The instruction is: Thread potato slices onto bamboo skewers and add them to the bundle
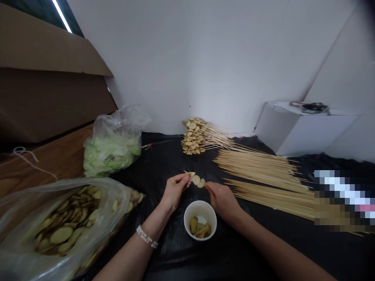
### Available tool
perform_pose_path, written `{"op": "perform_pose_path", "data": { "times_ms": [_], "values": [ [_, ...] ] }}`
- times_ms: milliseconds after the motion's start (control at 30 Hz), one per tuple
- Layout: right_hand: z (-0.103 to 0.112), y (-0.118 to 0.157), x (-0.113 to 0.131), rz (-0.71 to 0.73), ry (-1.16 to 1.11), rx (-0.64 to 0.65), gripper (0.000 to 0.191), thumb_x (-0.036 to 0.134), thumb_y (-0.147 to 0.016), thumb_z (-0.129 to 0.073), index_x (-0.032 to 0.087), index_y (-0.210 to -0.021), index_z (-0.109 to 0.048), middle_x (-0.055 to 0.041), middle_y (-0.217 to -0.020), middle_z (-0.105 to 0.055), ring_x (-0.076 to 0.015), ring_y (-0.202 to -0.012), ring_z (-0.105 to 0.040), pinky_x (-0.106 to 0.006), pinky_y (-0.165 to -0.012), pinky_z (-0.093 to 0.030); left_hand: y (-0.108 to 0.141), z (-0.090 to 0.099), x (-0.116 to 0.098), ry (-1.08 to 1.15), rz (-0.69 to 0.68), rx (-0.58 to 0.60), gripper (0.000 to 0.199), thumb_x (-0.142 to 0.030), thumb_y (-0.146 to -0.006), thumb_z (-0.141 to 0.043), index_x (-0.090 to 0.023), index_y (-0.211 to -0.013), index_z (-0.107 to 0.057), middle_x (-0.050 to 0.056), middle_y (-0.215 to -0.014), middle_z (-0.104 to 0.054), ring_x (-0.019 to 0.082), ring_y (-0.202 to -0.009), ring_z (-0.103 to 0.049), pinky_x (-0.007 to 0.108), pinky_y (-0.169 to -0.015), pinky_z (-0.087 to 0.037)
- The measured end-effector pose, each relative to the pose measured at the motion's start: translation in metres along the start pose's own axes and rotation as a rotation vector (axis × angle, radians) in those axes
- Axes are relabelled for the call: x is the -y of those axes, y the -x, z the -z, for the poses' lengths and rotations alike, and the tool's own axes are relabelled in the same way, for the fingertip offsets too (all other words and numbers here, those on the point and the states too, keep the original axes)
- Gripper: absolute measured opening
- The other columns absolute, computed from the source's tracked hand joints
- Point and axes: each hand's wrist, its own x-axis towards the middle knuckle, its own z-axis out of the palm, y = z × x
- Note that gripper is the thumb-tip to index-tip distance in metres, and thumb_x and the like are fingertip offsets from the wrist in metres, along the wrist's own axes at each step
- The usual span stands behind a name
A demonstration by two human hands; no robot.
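Observation:
Between my hands, above a white cup, is a thin wooden skewer with several pale potato slices [196, 180] threaded on it. My left hand [175, 189] pinches a slice near the skewer's pointed end. My right hand [222, 198] is closed at the other end of the skewer, most of which its fingers hide. Just below, the white cup [200, 207] stands upright with several slices [202, 231] in its bottom. To the left, an open clear plastic bag [17, 218] holds many potato slices [63, 234] with brown edges.
Filled skewers [193, 136] are piled by the wall. Two bundles of bare skewers [258, 168] lie at right. A knotted bag of pale green slices [113, 152] stands at back left, near a cardboard box [52, 105]. A white box [310, 128] is at back right. Black sheeting [164, 156] covers the surface.

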Motion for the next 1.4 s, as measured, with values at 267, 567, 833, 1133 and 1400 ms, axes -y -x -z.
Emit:
{"op": "perform_pose_path", "data": {
  "times_ms": [267,567,833,1133,1400],
  "values": [
    [0.002,0.000,-0.001,0.026,0.016,-0.090,0.028,0.017,-0.092,-0.035,0.018,-0.098,-0.063,-0.0080,-0.095,-0.069,-0.0166,-0.089,-0.063,-0.024,-0.078,-0.044,-0.002,0.004,-0.006,0.083,0.097,0.062,0.030,-0.036,-0.058,-0.081,-0.012,-0.074,-0.073,0.004,-0.071,-0.067,0.006,-0.061,-0.056,0.017,-0.060,-0.046],
    [0.009,0.000,-0.001,0.031,0.009,-0.161,0.028,0.020,-0.093,-0.035,0.017,-0.090,-0.063,-0.0094,-0.095,-0.069,-0.0180,-0.090,-0.063,-0.026,-0.081,-0.045,-0.006,0.012,-0.014,0.342,0.156,0.051,0.037,0.005,-0.066,-0.051,-0.012,-0.094,-0.069,0.011,-0.095,-0.069,0.015,-0.091,-0.064,0.026,-0.086,-0.050],
    [0.009,0.003,0.002,0.037,0.040,-0.143,0.027,0.020,-0.093,-0.037,0.017,-0.096,-0.064,-0.0089,-0.098,-0.069,-0.0171,-0.092,-0.063,-0.025,-0.084,-0.045,-0.005,0.008,-0.018,0.320,0.098,0.036,0.039,0.009,-0.068,-0.053,-0.011,-0.101,-0.058,0.015,-0.112,-0.064,0.020,-0.106,-0.061,0.032,-0.097,-0.046],
    [0.007,0.004,0.001,0.080,0.030,-0.175,0.027,0.019,-0.093,-0.038,0.017,-0.096,-0.064,-0.0086,-0.096,-0.070,-0.0168,-0.089,-0.065,-0.025,-0.080,-0.047,-0.005,0.009,-0.016,0.259,0.049,-0.101,0.006,-0.011,-0.083,-0.057,-0.013,-0.079,-0.054,0.014,-0.096,-0.070,0.013,-0.079,-0.068,0.024,-0.075,-0.054],
    [0.005,0.004,0.000,0.077,0.033,-0.171,0.027,0.020,-0.092,-0.038,0.019,-0.099,-0.065,-0.0082,-0.098,-0.070,-0.0177,-0.092,-0.065,-0.026,-0.083,-0.048,-0.011,0.016,-0.013,0.259,0.024,-0.081,0.023,-0.014,-0.080,-0.064,-0.012,-0.102,-0.067,0.003,-0.072,-0.066,0.005,-0.059,-0.060,0.013,-0.058,-0.051]
  ]
}}
